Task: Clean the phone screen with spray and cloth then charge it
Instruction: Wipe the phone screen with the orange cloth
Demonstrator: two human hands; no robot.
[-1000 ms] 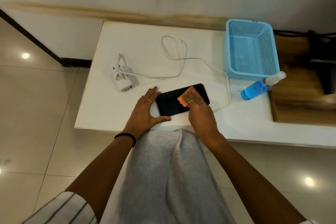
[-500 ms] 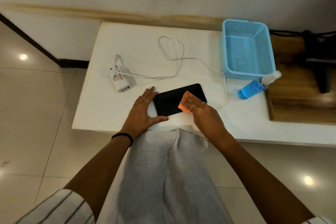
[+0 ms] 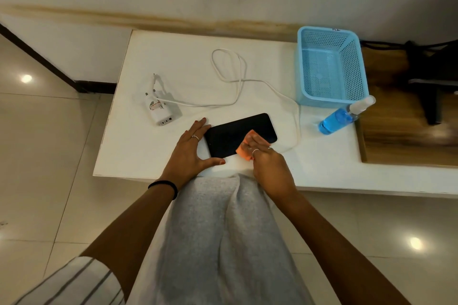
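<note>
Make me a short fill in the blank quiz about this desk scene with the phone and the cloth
1. The right hand presses an ____ cloth on the phone.
2. The spray bottle holds ____ liquid.
3. The left hand steadies the phone's ____ end.
4. The blue basket stands ____ the spray bottle.

Missing words: orange; blue; left; behind

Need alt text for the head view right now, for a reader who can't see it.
A person's right hand presses an orange cloth onto a black phone lying on a white table, while the left hand steadies the phone's end. A white charger with cable, a blue spray bottle and a blue basket sit beyond.
</note>
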